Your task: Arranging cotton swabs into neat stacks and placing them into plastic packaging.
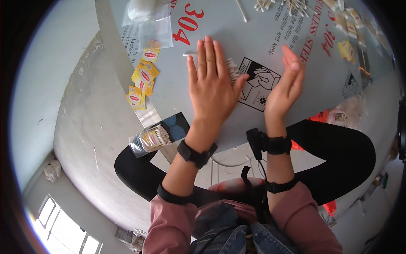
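Observation:
My left hand (pixel 214 82) lies flat, palm down, fingers stretched out, over a row of cotton swabs (pixel 232 71) on the grey film-covered table. Most of the row is hidden under the palm; white tips show between thumb and forefinger. Beside my little finger, a single cotton swab (pixel 190 54) pokes out to the left. My right hand (pixel 285 86) is held on edge to the right of the row, thumb side up. Its fingers are extended and slightly curved, with nothing visible in them. A gap separates the two hands.
Left of my hands are yellow paper labels (pixel 144 75) and a clear plastic bag (pixel 149 36). A clear pack of cotton swabs (pixel 151 139) rests at the near left edge by a dark card (pixel 176 125). Loose swabs (pixel 292 5) and more packets (pixel 352 23) lie at the far right.

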`<move>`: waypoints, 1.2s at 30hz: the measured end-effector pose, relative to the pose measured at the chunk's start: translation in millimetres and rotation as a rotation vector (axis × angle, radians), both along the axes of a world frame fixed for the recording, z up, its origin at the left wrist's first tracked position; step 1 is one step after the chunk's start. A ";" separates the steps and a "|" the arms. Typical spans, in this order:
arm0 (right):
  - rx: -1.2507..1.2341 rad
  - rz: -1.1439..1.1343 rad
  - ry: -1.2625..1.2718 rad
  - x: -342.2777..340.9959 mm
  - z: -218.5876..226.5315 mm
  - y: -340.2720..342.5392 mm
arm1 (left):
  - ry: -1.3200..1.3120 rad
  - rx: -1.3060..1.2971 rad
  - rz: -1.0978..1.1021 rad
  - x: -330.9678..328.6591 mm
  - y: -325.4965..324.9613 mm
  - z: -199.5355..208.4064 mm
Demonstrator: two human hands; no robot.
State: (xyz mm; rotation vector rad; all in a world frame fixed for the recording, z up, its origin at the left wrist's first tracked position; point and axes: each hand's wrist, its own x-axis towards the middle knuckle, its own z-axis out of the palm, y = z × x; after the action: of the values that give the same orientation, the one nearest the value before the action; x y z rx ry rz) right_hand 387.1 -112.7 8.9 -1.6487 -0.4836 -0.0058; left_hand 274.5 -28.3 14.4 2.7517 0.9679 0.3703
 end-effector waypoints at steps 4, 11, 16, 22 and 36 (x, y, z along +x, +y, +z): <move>-0.089 0.068 -0.128 -10.3 -1.1 -3.2 | 0.028 0.099 0.033 8.6 11.3 -5.0; -0.119 0.071 -0.266 -2.7 -12.1 1.1 | -0.080 -0.168 0.022 -20.1 -24.6 9.7; -0.164 0.031 -0.283 -3.9 -10.2 3.4 | -0.354 -0.217 0.141 -48.7 22.4 30.4; -0.193 0.011 -0.332 -5.6 -10.9 7.9 | -0.174 -0.237 -0.004 -61.9 42.7 28.8; -0.153 0.062 -0.351 2.5 -18.0 10.5 | -0.200 -0.120 -0.189 -79.6 -68.1 4.5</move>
State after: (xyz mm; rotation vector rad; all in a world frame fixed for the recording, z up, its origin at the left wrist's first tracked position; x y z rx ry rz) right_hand 389.6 -102.2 -9.1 -1.7902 -0.8188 -0.2197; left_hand 195.0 -96.4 18.9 2.6086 0.6528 0.5244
